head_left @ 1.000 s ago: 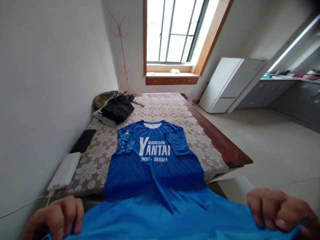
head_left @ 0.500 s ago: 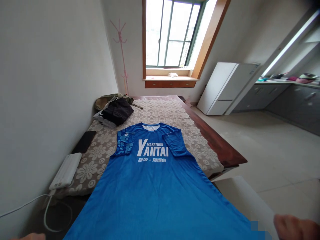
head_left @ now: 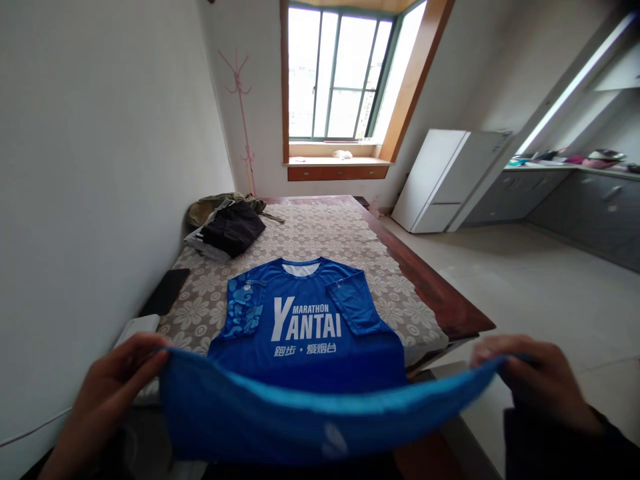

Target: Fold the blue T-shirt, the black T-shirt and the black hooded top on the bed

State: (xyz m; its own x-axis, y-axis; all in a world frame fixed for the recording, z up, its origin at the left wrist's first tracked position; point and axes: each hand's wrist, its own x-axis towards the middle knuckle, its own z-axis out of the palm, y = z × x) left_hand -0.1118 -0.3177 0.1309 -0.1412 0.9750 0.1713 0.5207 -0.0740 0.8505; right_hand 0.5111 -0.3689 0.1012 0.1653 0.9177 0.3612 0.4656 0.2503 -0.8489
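Note:
A blue T-shirt (head_left: 305,313) with white "Marathon Yantai" lettering lies on the table, its collar toward the window and both sleeves laid inward. Its hem end is lifted off the table and stretched between my hands. My left hand (head_left: 117,380) pinches one hem corner at the lower left, thumb against fingers. At the lower right, my right hand (head_left: 535,373) grips the other corner, slightly blurred. Between them the raised edge sags in the middle, with a small pale mark on its underside. The shirt's middle part is hidden behind this raised fabric.
A patterned cloth (head_left: 320,227) covers the table, whose reddish-brown edge (head_left: 440,293) shows on the right. Dark folded clothes (head_left: 233,227) sit at the back left by the wall. Nearer are a black flat object (head_left: 165,292) and a white power bank (head_left: 137,328), partly behind my left hand.
Both hands have risen from the bottom edge of the view, lifting the shirt's hem up and away from me. The shirt's lower part was stretched toward me before.

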